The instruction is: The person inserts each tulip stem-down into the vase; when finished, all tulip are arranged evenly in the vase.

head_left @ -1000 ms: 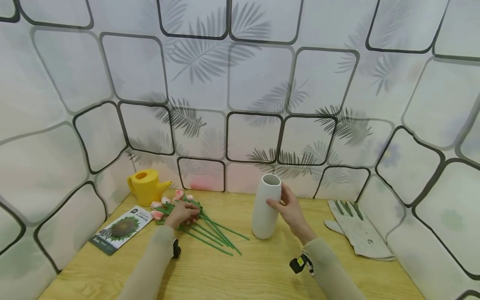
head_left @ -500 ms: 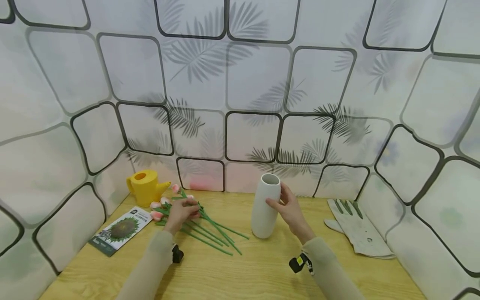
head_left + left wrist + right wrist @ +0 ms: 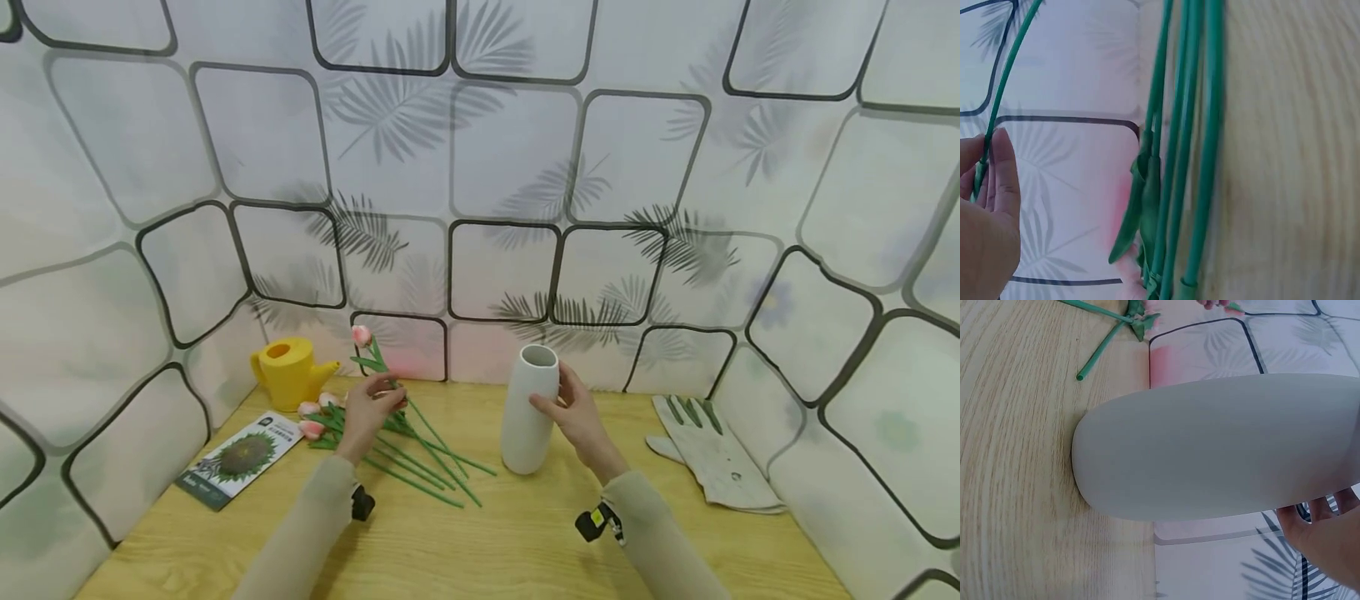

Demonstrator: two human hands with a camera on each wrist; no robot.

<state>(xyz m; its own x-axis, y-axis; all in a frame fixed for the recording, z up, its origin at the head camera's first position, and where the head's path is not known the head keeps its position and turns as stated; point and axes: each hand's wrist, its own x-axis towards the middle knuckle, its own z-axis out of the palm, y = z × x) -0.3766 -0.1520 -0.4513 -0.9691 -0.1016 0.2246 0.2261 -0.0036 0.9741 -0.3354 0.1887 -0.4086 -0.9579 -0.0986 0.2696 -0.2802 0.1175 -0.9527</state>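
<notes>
In the head view my left hand [image 3: 369, 414] pinches the green stem of one pink tulip [image 3: 362, 336], its bloom raised above the other tulips [image 3: 408, 477], which lie in a loose bunch on the table. The left wrist view shows the pinched stem [image 3: 1001, 87] between thumb and fingers, apart from several stems [image 3: 1210, 125] beside it. My right hand [image 3: 583, 423] grips the upper right side of an upright white vase [image 3: 527, 421]. The vase body [image 3: 1210, 450] fills the right wrist view, with the right fingertips along its edge.
A yellow watering can [image 3: 291, 373] stands at the back left, with a seed packet [image 3: 243, 458] in front of it. White gloves with green markings [image 3: 716, 458] lie on the right of the wooden table [image 3: 465, 558]. Patterned fabric walls enclose the back and sides.
My left hand has risen from the bunch, lifting one tulip so its bloom stands higher and away from the others. The right hand and vase have stayed in place.
</notes>
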